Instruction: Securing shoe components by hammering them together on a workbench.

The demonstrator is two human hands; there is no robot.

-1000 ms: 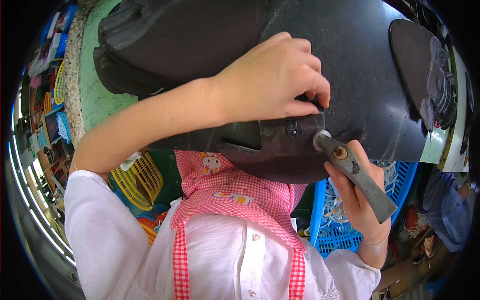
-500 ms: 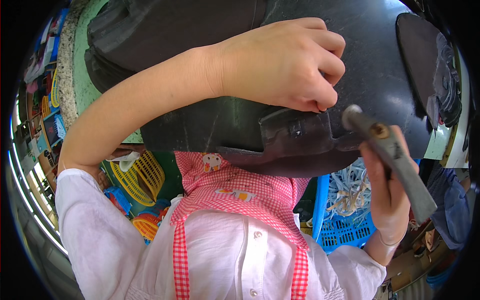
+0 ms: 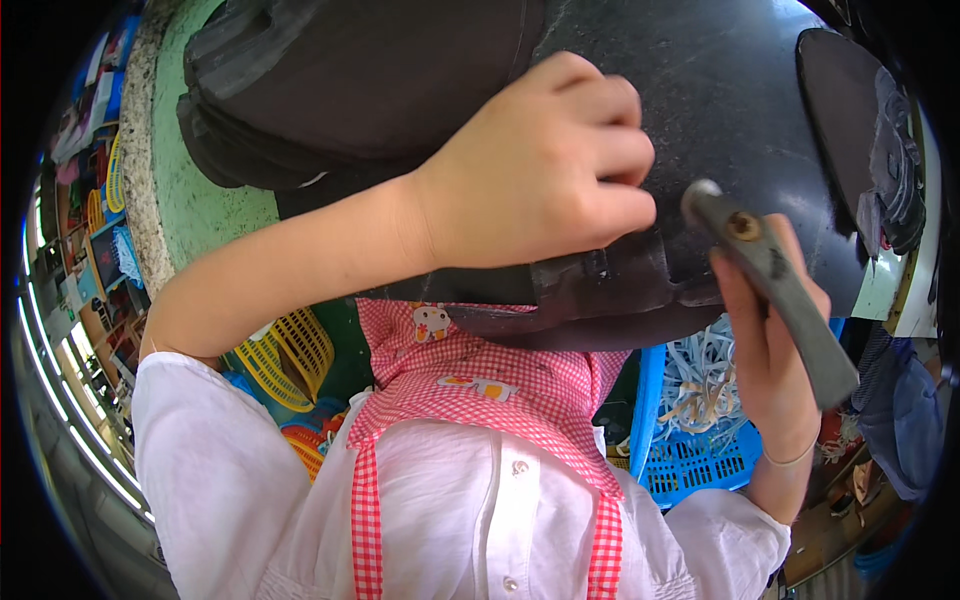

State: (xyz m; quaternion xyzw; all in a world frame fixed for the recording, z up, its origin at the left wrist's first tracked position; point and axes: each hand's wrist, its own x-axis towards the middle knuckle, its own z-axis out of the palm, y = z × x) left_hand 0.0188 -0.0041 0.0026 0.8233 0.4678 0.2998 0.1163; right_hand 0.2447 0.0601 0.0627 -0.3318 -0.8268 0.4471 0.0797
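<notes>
My left hand (image 3: 545, 165) is over the dark work surface (image 3: 720, 120), its fingers curled closed. Whatever lies between the fingertips is hidden. Below that hand is a dark flat piece of leather-like material (image 3: 615, 285) with a cut-out, shaped edge, lying at the near side. In my right hand (image 3: 775, 350) is a hammer (image 3: 800, 305), its fingers wrapped round it. The hammer's round face points toward the dark surface, and its wedge end points back toward me. The handle is mostly hidden behind the head.
Stacks of dark flat pieces lie at the far left (image 3: 370, 80) and far right (image 3: 850, 120). Under the table edge stand a blue basket (image 3: 690, 465) with pale strips (image 3: 700, 370) and a yellow basket (image 3: 285, 360). A pale green tabletop (image 3: 200, 225) with a speckled edge shows at left.
My left hand has drawn back from the leather-like piece's edge, moving a little left and turning. The right hand with the hammer has shifted slightly up and left.
</notes>
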